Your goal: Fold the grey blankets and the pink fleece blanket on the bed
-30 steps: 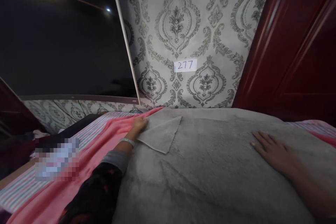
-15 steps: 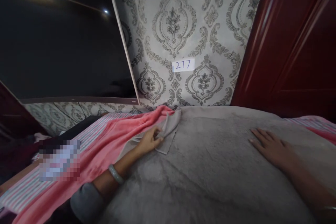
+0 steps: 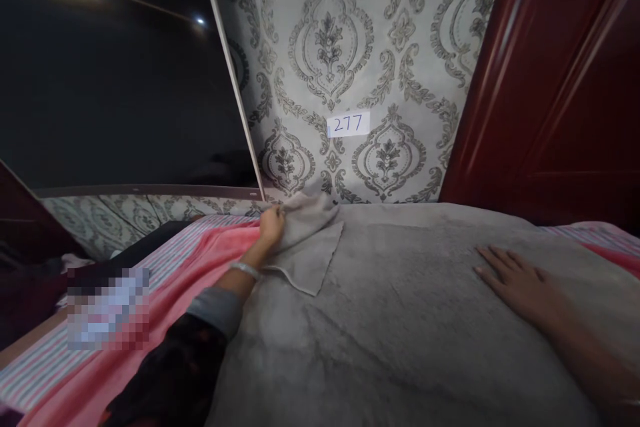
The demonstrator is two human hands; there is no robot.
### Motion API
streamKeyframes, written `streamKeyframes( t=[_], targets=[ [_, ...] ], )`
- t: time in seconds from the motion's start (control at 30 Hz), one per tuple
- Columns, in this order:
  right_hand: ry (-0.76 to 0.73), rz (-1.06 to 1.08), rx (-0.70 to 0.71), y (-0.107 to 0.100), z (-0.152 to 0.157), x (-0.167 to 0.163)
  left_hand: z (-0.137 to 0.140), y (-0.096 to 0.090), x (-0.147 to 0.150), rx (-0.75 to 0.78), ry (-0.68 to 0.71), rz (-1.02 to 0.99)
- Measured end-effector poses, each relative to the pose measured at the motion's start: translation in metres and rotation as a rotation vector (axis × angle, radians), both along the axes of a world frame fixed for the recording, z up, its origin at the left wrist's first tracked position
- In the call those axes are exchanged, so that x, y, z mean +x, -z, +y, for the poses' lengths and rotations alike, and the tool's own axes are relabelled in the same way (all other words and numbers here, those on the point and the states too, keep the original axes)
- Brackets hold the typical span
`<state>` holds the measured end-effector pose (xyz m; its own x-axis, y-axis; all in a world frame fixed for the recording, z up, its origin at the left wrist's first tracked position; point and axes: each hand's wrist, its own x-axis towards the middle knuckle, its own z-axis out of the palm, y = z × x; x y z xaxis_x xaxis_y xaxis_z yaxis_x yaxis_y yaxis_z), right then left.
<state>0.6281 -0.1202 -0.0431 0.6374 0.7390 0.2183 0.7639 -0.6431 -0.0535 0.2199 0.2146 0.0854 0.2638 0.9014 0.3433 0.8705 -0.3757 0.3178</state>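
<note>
A grey plush blanket (image 3: 395, 307) lies spread over the surface in front of me, its far edge against the wall. My left hand (image 3: 271, 225) is closed on the blanket's far left part, pulling up a bunched fold. Beside that fold, a corner of the blanket lies turned over on top. On the right, my right hand (image 3: 510, 277) rests flat on the blanket with its fingers spread. Under the blanket's left side shows a pink blanket (image 3: 195, 287), which lies over a striped sheet (image 3: 170, 260).
A large dark TV screen (image 3: 115, 80) stands at the left. Patterned wallpaper (image 3: 330, 73) bears a paper label (image 3: 349, 124) reading 277. A dark red wooden door or cabinet panel (image 3: 550, 93) rises at the right. A blurred-out patch (image 3: 107, 310) covers something at the left.
My left hand has moved up and left, drawing the grey blanket's edge over the far end of the pink blanket. The right hand has stayed in place.
</note>
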Motion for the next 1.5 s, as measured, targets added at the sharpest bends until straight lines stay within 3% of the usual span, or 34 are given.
streamKeyframes(
  t=[0.13, 0.27, 0.33, 0.43, 0.5, 0.6, 0.77, 0.93, 1.07, 1.13, 1.27, 1.43, 1.5],
  targets=[
    [0.006, -0.002, -0.009, -0.001, 0.000, -0.002, 0.038, -0.006, -0.010, -0.010, -0.118, 0.013],
    [0.011, 0.027, -0.030, -0.007, -0.001, -0.006, 0.026, 0.008, -0.010, 0.059, -0.105, 0.029],
    [0.011, 0.032, -0.032, -0.008, -0.001, -0.006, 0.013, 0.018, -0.011, 0.164, 0.056, 0.098],
    [0.029, 0.039, -0.041, -0.007, 0.000, -0.006, 0.006, 0.037, -0.016, 0.256, 0.436, 0.326],
    [0.043, 0.055, -0.055, -0.006, 0.000, -0.005, 0.014, 0.050, -0.021, 0.129, 0.481, 0.446],
    [0.044, 0.059, -0.052, -0.006, -0.001, -0.005, 0.036, 0.066, -0.028, -0.097, 0.354, 0.464],
    [0.039, 0.041, -0.042, -0.005, -0.001, -0.005, 0.055, 0.063, -0.028, -0.156, 0.374, 0.428],
    [0.031, 0.017, -0.048, -0.008, 0.000, -0.007, 0.017, 0.041, -0.041, -0.125, 0.452, 0.347],
    [0.037, 0.017, -0.048, -0.009, -0.001, -0.008, -0.040, 0.045, -0.073, -0.056, 0.785, 0.237],
    [0.034, 0.016, -0.045, -0.009, -0.002, -0.008, -0.061, 0.051, -0.085, -0.034, 0.843, 0.287],
    [0.011, 0.034, -0.040, -0.008, -0.002, -0.006, -0.063, 0.050, -0.084, -0.003, 0.692, 0.333],
    [0.009, 0.029, 0.001, -0.004, 0.000, -0.004, -0.013, 0.025, -0.059, -0.016, 0.200, 0.175],
    [0.016, 0.024, 0.014, -0.002, 0.001, -0.003, 0.001, 0.019, -0.052, 0.008, 0.079, 0.147]
  ],
)
